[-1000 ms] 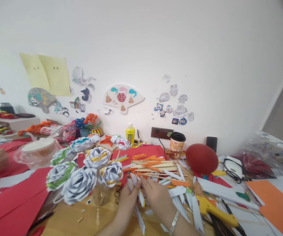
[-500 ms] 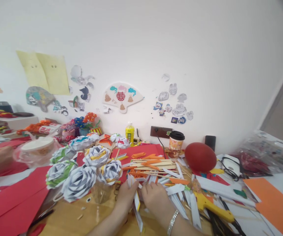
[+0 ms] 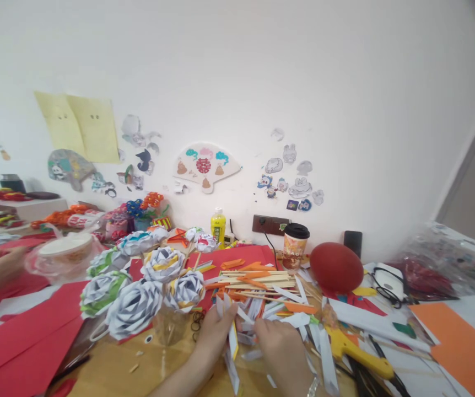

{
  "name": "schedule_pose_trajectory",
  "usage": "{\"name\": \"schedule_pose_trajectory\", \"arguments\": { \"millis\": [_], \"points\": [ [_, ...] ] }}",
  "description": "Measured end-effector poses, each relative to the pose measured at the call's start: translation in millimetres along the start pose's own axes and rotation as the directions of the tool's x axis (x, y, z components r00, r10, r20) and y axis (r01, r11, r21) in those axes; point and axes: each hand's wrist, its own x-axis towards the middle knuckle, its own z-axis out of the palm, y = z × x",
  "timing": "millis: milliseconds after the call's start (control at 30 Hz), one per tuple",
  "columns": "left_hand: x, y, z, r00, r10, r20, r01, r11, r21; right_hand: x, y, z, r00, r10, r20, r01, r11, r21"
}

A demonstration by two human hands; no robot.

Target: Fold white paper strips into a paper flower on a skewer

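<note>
My left hand (image 3: 215, 336) is closed around a bundle of folded white paper strips (image 3: 232, 344), some with a yellow edge. The strips stick up above the thumb and hang down below the palm. Just to the right, my right hand (image 3: 281, 347) is closed with its fingers curled, over loose white paper strips; what its fingertips pinch, if anything, is hidden. Beyond both hands lie thin wooden sticks (image 3: 258, 279) mixed with folded orange strips (image 3: 301, 309). Several rolled paper roses (image 3: 134, 309) stand to the left of my left hand.
A yellow-handled glue gun (image 3: 359, 353) lies right of my right hand. Behind stand a lidded paper cup (image 3: 295, 248), a red balloon (image 3: 336, 266) and a yellow bottle (image 3: 218, 226). Red paper (image 3: 26, 342) covers the left side, where another person's hand (image 3: 1, 270) shows.
My right hand has moved right and toward me, away from my left hand, leaving a wider gap. The left hand still grips the strips. The view has shifted slightly.
</note>
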Motion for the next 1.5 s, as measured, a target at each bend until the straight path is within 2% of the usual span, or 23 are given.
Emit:
{"name": "schedule_pose_trajectory", "arguments": {
  "millis": [67,133,200,267,400,600,800,967,1100,1200,1333,1500],
  "points": [
    [1,0,0.2,0.998,0.038,0.053,-0.036,0.999,-0.039,1,4,-4,0.986,0.168,-0.001,-0.166,0.973,0.159],
    [2,0,0.1,0.992,0.068,0.109,-0.057,0.993,-0.099,3,4,-11,0.954,0.296,0.04,-0.29,0.887,0.36],
    [2,-2,-0.1,0.984,0.086,0.155,-0.064,0.987,-0.146,4,2,-17,0.951,0.292,0.1,-0.3,0.798,0.522],
    [-1,-3,-0.3,0.979,0.104,0.174,-0.078,0.986,-0.147,4,-2,-20,0.962,0.23,0.146,-0.271,0.76,0.59],
    [-6,-6,-1.4,0.975,0.134,0.179,-0.116,0.988,-0.105,1,-9,-21,0.97,0.161,0.182,-0.237,0.798,0.554],
    [-4,-14,-2.1,0.946,0.149,0.289,-0.116,0.985,-0.128,-3,-12,-19,0.983,0.05,0.178,-0.137,0.847,0.513],
    [-2,-21,0.2,0.957,0.125,0.263,-0.094,0.988,-0.127,-4,-11,-21,0.98,0.085,0.179,-0.167,0.844,0.51],
    [-2,-22,0.1,0.933,0.129,0.337,-0.067,0.98,-0.187,-3,-11,-24,0.986,0.026,0.163,-0.11,0.837,0.536],
    [-1,-23,-0.4,0.908,0.16,0.387,-0.076,0.972,-0.224,-1,-6,-26,0.988,0.077,0.135,-0.14,0.818,0.557],
    [0,-22,-0.9,0.899,0.188,0.395,-0.096,0.966,-0.241,-1,-2,-24,0.987,0.053,0.151,-0.128,0.832,0.54],
    [1,-23,-1.2,0.888,0.194,0.416,-0.073,0.954,-0.29,1,1,-24,0.988,-0.009,0.157,-0.067,0.878,0.473],
    [0,-20,-0.2,0.886,0.176,0.43,-0.042,0.952,-0.302,5,1,-28,0.97,-0.108,0.216,0.04,0.953,0.3]
  ]
}}
